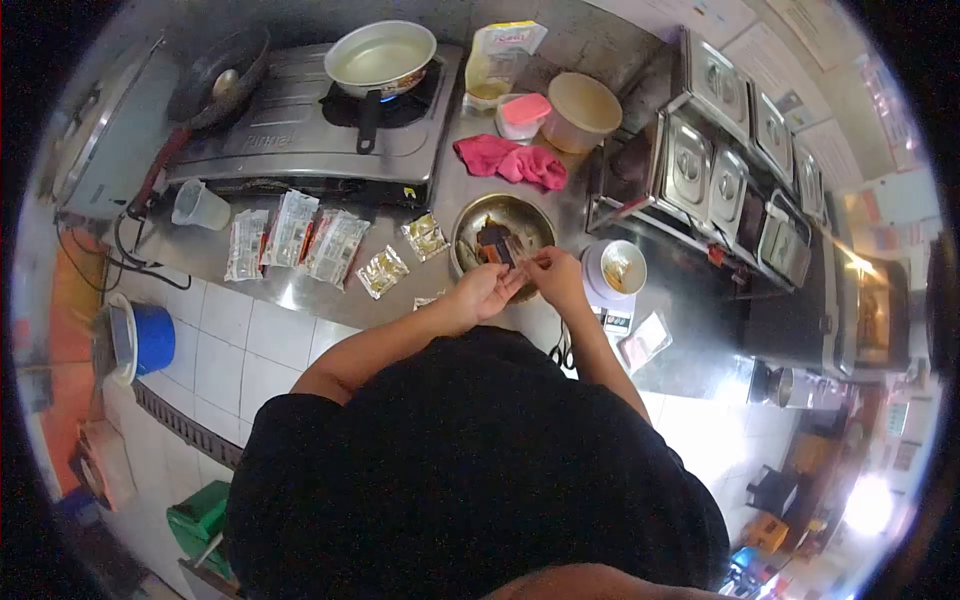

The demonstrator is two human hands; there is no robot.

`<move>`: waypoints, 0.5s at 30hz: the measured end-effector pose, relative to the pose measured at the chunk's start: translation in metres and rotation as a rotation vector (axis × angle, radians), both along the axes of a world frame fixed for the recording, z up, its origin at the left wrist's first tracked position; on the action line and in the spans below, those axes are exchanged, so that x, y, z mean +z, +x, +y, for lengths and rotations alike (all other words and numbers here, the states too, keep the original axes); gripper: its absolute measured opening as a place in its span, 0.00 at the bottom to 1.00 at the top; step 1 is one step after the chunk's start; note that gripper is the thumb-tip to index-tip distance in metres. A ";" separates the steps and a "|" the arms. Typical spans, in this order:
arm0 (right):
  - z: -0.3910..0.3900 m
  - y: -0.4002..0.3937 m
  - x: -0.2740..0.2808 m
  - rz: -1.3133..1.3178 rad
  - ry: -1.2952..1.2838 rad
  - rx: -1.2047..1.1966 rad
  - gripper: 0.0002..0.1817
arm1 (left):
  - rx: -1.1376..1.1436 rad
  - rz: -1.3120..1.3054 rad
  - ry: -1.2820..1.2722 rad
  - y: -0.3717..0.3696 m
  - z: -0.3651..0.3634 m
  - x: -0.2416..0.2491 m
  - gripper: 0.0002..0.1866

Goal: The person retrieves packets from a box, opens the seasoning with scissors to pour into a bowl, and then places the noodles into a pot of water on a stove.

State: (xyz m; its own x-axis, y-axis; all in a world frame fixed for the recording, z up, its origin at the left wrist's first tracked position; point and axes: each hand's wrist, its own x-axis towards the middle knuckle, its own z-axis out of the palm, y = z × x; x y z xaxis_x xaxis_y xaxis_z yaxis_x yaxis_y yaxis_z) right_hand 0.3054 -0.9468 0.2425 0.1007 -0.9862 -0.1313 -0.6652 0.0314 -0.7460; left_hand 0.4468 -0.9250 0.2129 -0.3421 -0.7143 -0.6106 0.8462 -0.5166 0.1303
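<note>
My left hand [487, 290] and my right hand [556, 275] meet over the near rim of a metal bowl [474, 220] on the steel counter. Together they pinch a small seasoning sachet [518, 262], one hand at each end. The bowl holds dark and orange contents [497, 243]. Two gold sachets [383, 271] lie just left of the bowl. Several noodle packets [291, 238] lie further left in a row.
A gas stove [310, 130] at the back carries a pan of water [381, 56] over a lit flame and a dark wok [218, 75]. A pink cloth [510, 160], tubs [580, 108], a clear cup [199, 205], a scale with a bowl [618, 270] and lidded steel containers [715, 150] surround the bowl.
</note>
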 end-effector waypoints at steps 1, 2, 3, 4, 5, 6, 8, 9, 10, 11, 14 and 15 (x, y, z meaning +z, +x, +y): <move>-0.003 0.002 -0.001 0.003 -0.003 0.018 0.12 | 0.018 0.003 -0.003 0.001 -0.003 0.002 0.08; -0.006 0.005 -0.004 0.083 -0.172 0.090 0.10 | -0.029 -0.016 0.038 0.002 -0.005 0.004 0.08; -0.006 0.009 -0.005 0.160 -0.337 0.158 0.08 | -0.079 -0.036 0.084 0.004 -0.006 0.006 0.08; -0.006 0.011 -0.006 0.159 -0.331 0.169 0.08 | -0.069 -0.033 0.091 0.005 -0.007 0.001 0.08; -0.005 0.013 -0.006 0.199 -0.337 0.229 0.08 | -0.104 -0.029 0.025 0.005 -0.011 -0.006 0.09; -0.005 0.016 -0.002 0.238 -0.343 0.285 0.09 | -0.142 -0.024 -0.042 0.005 -0.015 -0.011 0.10; -0.006 0.017 0.009 0.298 -0.379 0.375 0.09 | -0.136 0.048 -0.088 0.005 -0.017 -0.020 0.11; -0.006 0.016 0.012 0.356 -0.421 0.461 0.09 | -0.131 0.118 -0.138 0.005 -0.017 -0.025 0.12; -0.006 0.015 0.010 0.355 -0.414 0.456 0.09 | -0.137 0.119 -0.132 0.005 -0.016 -0.029 0.12; -0.006 0.012 0.007 0.321 -0.453 0.388 0.07 | -0.149 0.091 -0.069 0.004 -0.016 -0.033 0.11; -0.014 0.000 -0.015 0.162 -0.394 0.289 0.06 | -0.159 0.010 -0.006 0.004 -0.009 -0.018 0.10; -0.017 -0.001 -0.016 0.036 -0.301 0.263 0.07 | -0.152 -0.043 -0.012 0.003 -0.007 -0.012 0.10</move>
State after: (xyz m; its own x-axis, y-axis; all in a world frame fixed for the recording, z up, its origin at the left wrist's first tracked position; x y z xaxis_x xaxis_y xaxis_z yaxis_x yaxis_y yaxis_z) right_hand 0.3047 -0.9643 0.2261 0.3552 -0.9224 0.1518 -0.6474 -0.3599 -0.6719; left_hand 0.4503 -0.9321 0.2009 -0.4206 -0.6635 -0.6187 0.7521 -0.6364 0.1711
